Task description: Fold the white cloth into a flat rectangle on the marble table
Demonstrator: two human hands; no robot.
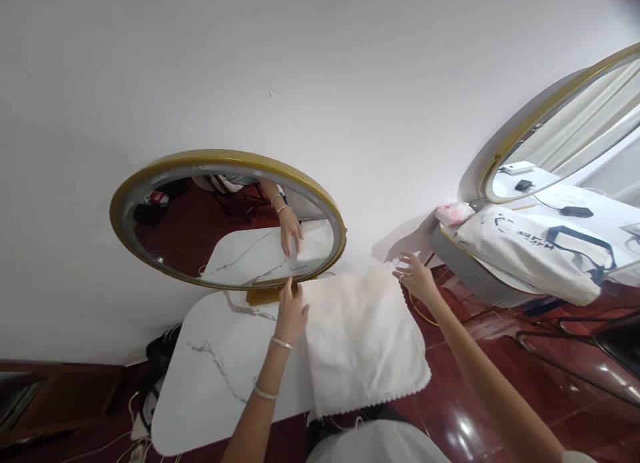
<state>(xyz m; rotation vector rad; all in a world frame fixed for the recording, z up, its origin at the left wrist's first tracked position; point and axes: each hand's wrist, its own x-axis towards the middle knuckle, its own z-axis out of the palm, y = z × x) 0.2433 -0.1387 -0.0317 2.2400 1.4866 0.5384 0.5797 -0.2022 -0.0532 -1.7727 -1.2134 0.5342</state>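
A white cloth point(367, 346) with a scalloped edge lies spread over the right end of a marble-patterned white table point(200, 376). My left hand point(291, 314), with two bracelets on the wrist, is at the cloth's far left corner, fingers stretched toward the mirror. Whether its fingertips touch the cloth cannot be made out. At the far right corner is my right hand point(419, 279), its fingers apart and beside the cloth's edge. Both hands look open, with nothing seen in them. The gold-rimmed mirror point(227, 229) stands behind the table and reflects one hand and the cloth.
To the right, a second table point(480, 269) with a ribbed side carries a white printed tote bag point(525, 249) and a pink-white tissue pack point(454, 213). Another gold-framed mirror point(565, 129) stands above it. A dark chair point(617, 346) and cables at lower left are also there.
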